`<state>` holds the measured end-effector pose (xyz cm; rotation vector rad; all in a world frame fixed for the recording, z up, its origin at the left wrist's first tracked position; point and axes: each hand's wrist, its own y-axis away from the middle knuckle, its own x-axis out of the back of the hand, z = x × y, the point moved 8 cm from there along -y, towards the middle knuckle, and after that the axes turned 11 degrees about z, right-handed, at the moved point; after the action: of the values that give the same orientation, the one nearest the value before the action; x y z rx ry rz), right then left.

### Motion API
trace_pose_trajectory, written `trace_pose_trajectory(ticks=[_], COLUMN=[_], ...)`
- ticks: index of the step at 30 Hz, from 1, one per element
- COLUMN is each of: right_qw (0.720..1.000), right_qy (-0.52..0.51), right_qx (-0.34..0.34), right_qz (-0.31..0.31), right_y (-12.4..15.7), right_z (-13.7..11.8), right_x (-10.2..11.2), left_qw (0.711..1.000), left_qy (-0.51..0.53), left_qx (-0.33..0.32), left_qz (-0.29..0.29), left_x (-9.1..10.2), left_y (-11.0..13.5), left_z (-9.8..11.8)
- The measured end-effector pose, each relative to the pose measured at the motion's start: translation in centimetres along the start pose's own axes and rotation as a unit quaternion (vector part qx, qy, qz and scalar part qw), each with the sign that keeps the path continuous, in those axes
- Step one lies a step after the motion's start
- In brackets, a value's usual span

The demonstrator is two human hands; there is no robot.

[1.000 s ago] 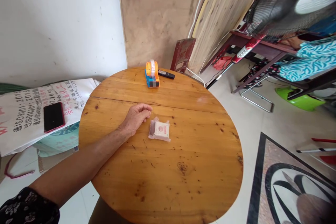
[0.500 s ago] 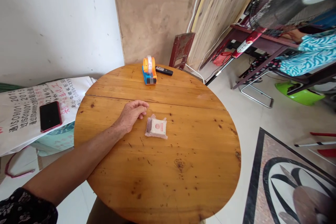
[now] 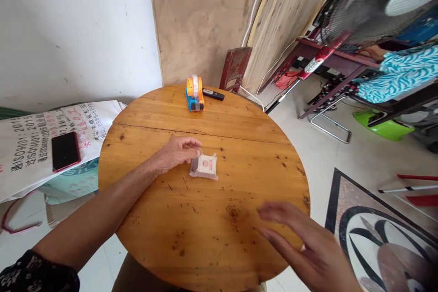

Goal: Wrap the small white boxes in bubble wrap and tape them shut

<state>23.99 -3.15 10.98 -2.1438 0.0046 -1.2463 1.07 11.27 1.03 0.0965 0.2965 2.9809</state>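
Note:
A small square packet [image 3: 207, 164], pale with red print and wrapped in bubble wrap, lies flat on the wooden table [image 3: 160, 232]. My left hand [image 3: 179, 151] is at its upper left corner, fingers loosely bent and a little apart. The fingertips overlap that corner; whether they press on it I cannot tell. Over the table's right side my right hand [image 3: 304, 242] is smeared by motion, thumb and fingers spread with nothing between them.
Toward the far edge stand an orange and blue tape dispenser [image 3: 195, 93] and a black remote-like object [image 3: 213, 94]. A phone [image 3: 66, 151] lies on a printed white sack [image 3: 30, 132] at left. A fan [image 3: 362, 9] and a seated person's patterned clothing [image 3: 404, 73] are at right.
My left hand has moved right, onto the packet's corner. My right hand has come into view from the lower right. The packet stays in place.

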Motion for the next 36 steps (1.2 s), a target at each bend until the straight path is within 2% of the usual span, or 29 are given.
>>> trace_pose_trajectory(ticks=[2, 5, 7, 9, 12, 16, 24, 29, 36], right_qw=[0.997, 0.991, 0.987, 0.985, 0.984, 0.985, 0.99, 0.991, 0.987], right_qy=[-0.021, -0.029, -0.022, -0.011, -0.008, -0.062, -0.143, -0.134, -0.137], right_qx=[0.075, 0.116, 0.126, 0.128, 0.124, 0.108, -0.006, -0.015, -0.057], right_qz=[-0.02, -0.065, -0.095, -0.113, -0.125, -0.118, -0.011, 0.023, 0.063], right_y=[-2.9, -6.4, -7.7, -8.4, -8.9, -9.4, -9.6, -9.5, -10.2], right_z=[-1.4, -2.3, -2.5, -2.5, -2.3, -1.7, 0.3, 0.4, 1.0], right_x=[-3.6, -8.0, -9.7, -10.5, -11.0, -11.2, -10.8, -10.9, -10.9], left_qw=[1.0, 0.998, 0.997, 0.995, 0.993, 0.993, 0.994, 0.996, 0.996], left_qy=[0.006, 0.017, 0.021, 0.019, 0.019, 0.032, 0.024, -0.009, -0.016], left_qx=[0.004, -0.011, -0.025, -0.029, -0.031, -0.025, -0.001, -0.009, -0.055], left_qz=[-0.024, -0.054, -0.075, -0.095, -0.112, -0.112, -0.111, -0.094, -0.074], left_x=[-0.5, -1.0, -1.2, -1.4, -1.4, -1.4, -1.5, -1.6, -2.2], left_y=[0.1, 0.3, 0.3, 0.4, 0.4, 0.5, 0.6, 0.6, 0.9], left_z=[-0.2, -0.1, 0.1, 0.1, 0.0, 0.1, -0.1, -0.6, 0.1])
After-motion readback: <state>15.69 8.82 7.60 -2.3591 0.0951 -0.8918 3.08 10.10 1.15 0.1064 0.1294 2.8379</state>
